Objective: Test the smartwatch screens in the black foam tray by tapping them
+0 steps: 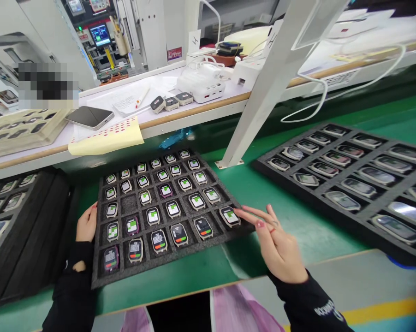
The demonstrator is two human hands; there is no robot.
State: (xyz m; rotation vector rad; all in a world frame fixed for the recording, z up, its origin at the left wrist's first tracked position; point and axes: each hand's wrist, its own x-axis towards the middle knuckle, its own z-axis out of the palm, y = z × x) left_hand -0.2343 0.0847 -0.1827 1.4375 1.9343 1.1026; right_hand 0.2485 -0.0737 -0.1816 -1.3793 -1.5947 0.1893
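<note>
A black foam tray (142, 271) full of smartwatches lies in front of me, tilted slightly. Most of the lit screens show green and white blocks; the nearest row shows text with red and green bars. One compartment in the second column holds no watch. My left hand (86, 224) grips the tray's left edge, its fingers partly hidden behind the side. At the right edge, my right hand (280, 249) has its fingers stretched out, the tips touching or just beside the corner smartwatch (229, 216).
To the right lies another foam tray (318, 193) of dark-screened watches. Stacked foam trays (38, 240) stand at the left. A white post (259, 92) rises behind my tray. The shelf (194, 113) above bears a phone (90, 117), a white charger hub (203, 85) and small dark-topped devices (171, 102).
</note>
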